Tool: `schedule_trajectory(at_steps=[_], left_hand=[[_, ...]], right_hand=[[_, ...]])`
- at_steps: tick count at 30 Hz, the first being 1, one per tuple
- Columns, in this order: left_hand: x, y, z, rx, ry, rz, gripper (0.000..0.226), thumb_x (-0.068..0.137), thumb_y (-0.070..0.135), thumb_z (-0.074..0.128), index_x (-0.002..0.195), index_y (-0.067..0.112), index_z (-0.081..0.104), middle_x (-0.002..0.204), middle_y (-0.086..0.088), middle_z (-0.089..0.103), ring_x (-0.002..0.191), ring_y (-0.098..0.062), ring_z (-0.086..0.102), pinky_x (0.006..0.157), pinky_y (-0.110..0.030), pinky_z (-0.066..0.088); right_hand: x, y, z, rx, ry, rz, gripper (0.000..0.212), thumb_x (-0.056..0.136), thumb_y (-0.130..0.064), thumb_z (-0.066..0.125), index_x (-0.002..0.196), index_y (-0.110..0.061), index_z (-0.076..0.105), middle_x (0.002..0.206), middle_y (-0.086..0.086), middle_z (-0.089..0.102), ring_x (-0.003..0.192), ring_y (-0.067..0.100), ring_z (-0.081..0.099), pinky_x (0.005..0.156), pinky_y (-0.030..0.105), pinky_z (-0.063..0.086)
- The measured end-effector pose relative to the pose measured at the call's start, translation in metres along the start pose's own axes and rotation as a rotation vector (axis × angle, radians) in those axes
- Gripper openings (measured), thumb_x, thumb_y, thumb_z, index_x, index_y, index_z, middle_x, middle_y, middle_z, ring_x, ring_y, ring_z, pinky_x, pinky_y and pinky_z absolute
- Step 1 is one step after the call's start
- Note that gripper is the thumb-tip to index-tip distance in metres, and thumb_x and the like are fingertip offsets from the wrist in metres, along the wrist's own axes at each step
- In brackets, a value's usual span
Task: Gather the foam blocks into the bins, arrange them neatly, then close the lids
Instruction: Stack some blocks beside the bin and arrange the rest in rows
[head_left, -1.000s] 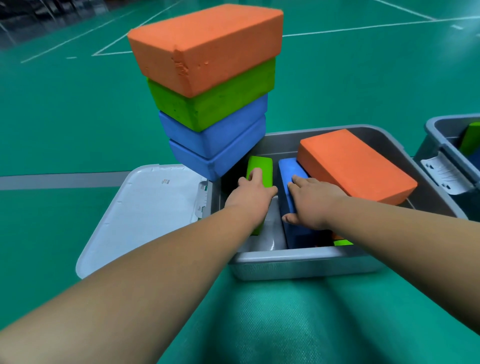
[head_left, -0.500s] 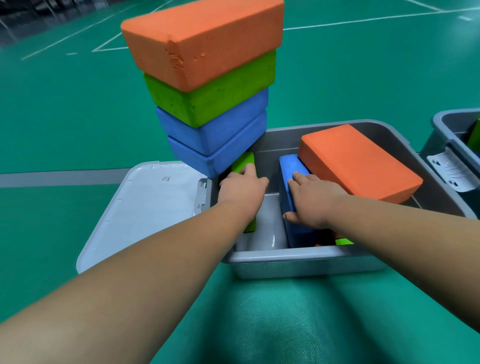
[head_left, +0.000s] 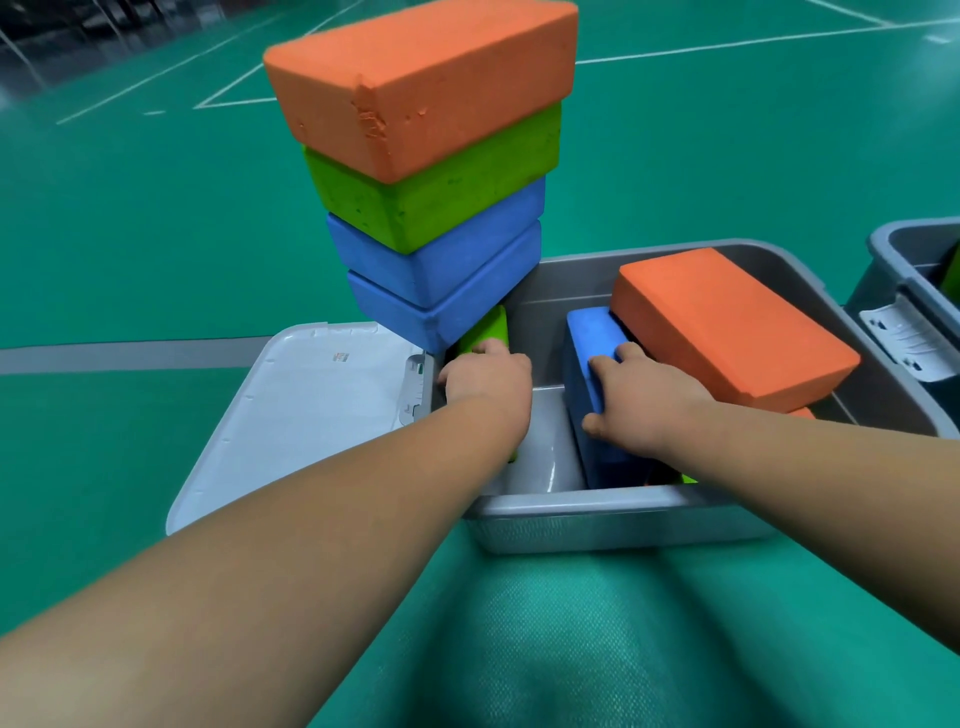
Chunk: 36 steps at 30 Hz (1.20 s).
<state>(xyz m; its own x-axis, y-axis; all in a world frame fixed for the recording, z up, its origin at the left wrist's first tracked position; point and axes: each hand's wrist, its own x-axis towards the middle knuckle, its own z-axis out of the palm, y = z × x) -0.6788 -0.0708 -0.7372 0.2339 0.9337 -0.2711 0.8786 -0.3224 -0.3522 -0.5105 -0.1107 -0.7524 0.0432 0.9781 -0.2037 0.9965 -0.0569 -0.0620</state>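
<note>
A grey bin (head_left: 613, 519) sits on the green floor in front of me. My left hand (head_left: 485, 379) grips a green block (head_left: 485, 327) standing on edge against the bin's left wall. My right hand (head_left: 641, 400) holds an upright blue block (head_left: 592, 348) in the middle of the bin, thumb on its near side. An orange block (head_left: 727, 327) lies tilted on top of other blocks at the right. A stack of several blocks, two blue (head_left: 441, 280), a green (head_left: 436, 192) and an orange (head_left: 421, 78), rises at the bin's far left corner.
The bin's white lid (head_left: 311, 410) lies open, flat on the floor to the left. A second grey bin (head_left: 904, 260) with a white latch (head_left: 904, 338) stands at the right edge, a green block inside it. Green court floor with white lines surrounds everything.
My left hand has pushed the green block leftward, against the bin's left wall and under the stack. The right hand has stayed on the blue block.
</note>
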Motion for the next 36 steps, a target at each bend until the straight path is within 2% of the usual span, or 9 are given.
schedule_trajectory(at_steps=[4, 7, 12, 15, 18, 20, 25, 29, 36], left_hand=[[-0.007, 0.001, -0.007, -0.006, -0.029, 0.001, 0.072, 0.086, 0.018, 0.07, 0.15, 0.016, 0.037, 0.146, -0.021, 0.038, 0.112, -0.042, 0.063, 0.089, -0.048, 0.056], [-0.014, 0.002, -0.014, 0.006, 0.047, 0.058, 0.052, 0.087, 0.018, 0.071, 0.136, 0.018, 0.055, 0.129, -0.011, 0.052, 0.114, -0.032, 0.058, 0.079, -0.037, 0.048], [-0.025, 0.005, -0.025, -0.254, -0.054, 0.059, 0.008, 0.091, 0.016, 0.06, 0.084, 0.018, 0.056, 0.092, 0.0, 0.06, 0.077, -0.022, 0.057, 0.066, -0.032, 0.047], [-0.027, -0.001, -0.028, -0.287, -0.102, 0.142, 0.007, 0.093, 0.023, 0.059, 0.091, 0.017, 0.061, 0.09, -0.002, 0.059, 0.08, -0.025, 0.058, 0.069, -0.034, 0.048], [-0.03, -0.007, -0.026, -0.397, -0.135, 0.222, 0.052, 0.087, 0.038, 0.076, 0.128, 0.014, 0.055, 0.11, -0.005, 0.063, 0.095, -0.027, 0.059, 0.081, -0.036, 0.053], [-0.034, -0.011, -0.026, -0.482, -0.177, 0.245, 0.089, 0.071, 0.05, 0.09, 0.135, 0.014, 0.041, 0.124, -0.005, 0.058, 0.106, -0.028, 0.059, 0.093, -0.041, 0.053], [-0.034, -0.014, -0.019, -0.488, -0.232, 0.356, 0.13, 0.057, 0.066, 0.091, 0.154, 0.027, 0.014, 0.151, -0.006, 0.036, 0.129, -0.03, 0.05, 0.108, -0.049, 0.047], [-0.042, -0.025, -0.023, -0.601, -0.292, 0.379, 0.13, 0.053, 0.068, 0.09, 0.152, 0.033, 0.014, 0.152, 0.002, 0.037, 0.131, -0.025, 0.049, 0.11, -0.047, 0.046], [-0.058, -0.037, -0.014, -0.814, -0.238, 0.337, 0.132, 0.048, 0.081, 0.087, 0.151, 0.034, 0.02, 0.147, 0.015, 0.041, 0.133, -0.012, 0.049, 0.112, -0.04, 0.045]], right_hand=[[-0.001, 0.0, -0.008, 0.008, 0.087, 0.002, 0.05, 0.087, -0.054, 0.057, 0.122, -0.018, 0.054, 0.121, 0.008, 0.049, 0.092, 0.038, 0.057, 0.077, 0.041, 0.046], [0.0, -0.001, -0.019, 0.06, 0.172, 0.015, 0.047, 0.084, -0.055, 0.054, 0.114, -0.02, 0.06, 0.111, 0.006, 0.052, 0.093, 0.038, 0.059, 0.078, 0.041, 0.049], [0.001, -0.003, -0.045, 0.188, 0.319, 0.003, 0.046, 0.079, -0.055, 0.05, 0.106, -0.024, 0.07, 0.11, 0.004, 0.066, 0.101, 0.032, 0.064, 0.084, 0.039, 0.055], [0.0, -0.004, -0.062, 0.315, 0.395, 0.016, 0.04, 0.078, -0.054, 0.052, 0.09, -0.022, 0.072, 0.092, 0.005, 0.072, 0.088, 0.029, 0.064, 0.076, 0.037, 0.057], [-0.006, -0.004, -0.077, 0.452, 0.448, 0.048, 0.035, 0.079, -0.052, 0.057, 0.085, -0.023, 0.075, 0.082, 0.002, 0.072, 0.083, 0.025, 0.064, 0.074, 0.035, 0.055], [-0.01, -0.002, -0.085, 0.5, 0.462, 0.051, 0.031, 0.08, -0.049, 0.06, 0.079, -0.022, 0.076, 0.076, 0.001, 0.072, 0.08, 0.023, 0.064, 0.072, 0.035, 0.055], [-0.012, -0.004, -0.103, 0.469, 0.355, 0.079, 0.042, 0.079, -0.046, 0.057, 0.065, -0.007, 0.066, 0.065, 0.011, 0.062, 0.069, 0.029, 0.057, 0.06, 0.036, 0.048], [-0.009, -0.011, -0.112, 0.521, 0.244, 0.141, 0.041, 0.077, -0.05, 0.062, 0.066, -0.011, 0.059, 0.07, 0.01, 0.061, 0.064, 0.025, 0.053, 0.052, 0.032, 0.032], [-0.004, -0.012, -0.11, 0.849, -0.002, 0.066, 0.059, 0.076, -0.073, 0.068, 0.099, -0.019, 0.072, 0.092, 0.0, 0.071, 0.077, 0.02, 0.071, 0.064, 0.029, 0.053]])
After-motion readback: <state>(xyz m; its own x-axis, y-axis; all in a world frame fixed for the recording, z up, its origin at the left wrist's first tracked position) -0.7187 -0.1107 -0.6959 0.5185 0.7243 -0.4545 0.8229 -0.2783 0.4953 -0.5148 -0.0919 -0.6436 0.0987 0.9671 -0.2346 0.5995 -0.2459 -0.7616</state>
